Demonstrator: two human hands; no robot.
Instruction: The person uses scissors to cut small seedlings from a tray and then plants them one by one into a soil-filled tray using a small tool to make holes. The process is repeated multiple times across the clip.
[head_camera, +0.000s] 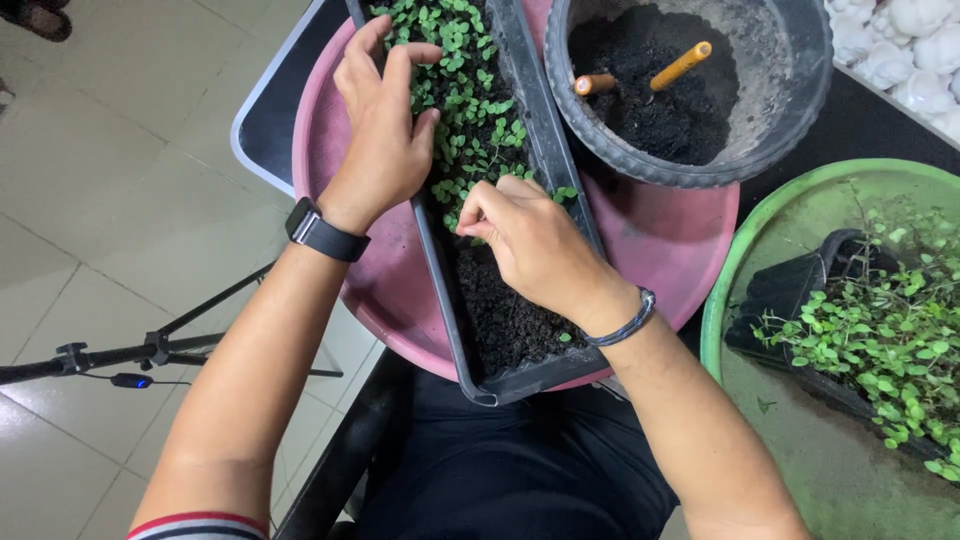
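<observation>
Head view: left hand (385, 125) spread on seedling tray (548, 140); right hand (525, 235) seemingly pinching seedlings (470, 100); soil pot (690, 90) beside

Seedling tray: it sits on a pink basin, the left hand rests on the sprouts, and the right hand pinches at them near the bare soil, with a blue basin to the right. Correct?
Not quite. The basin to the right is green, not blue, as the head view shows. The rest holds: the seedling tray sits on the pink basin, the left hand rests on the sprouts, and the right hand pinches near the bare soil.
</observation>
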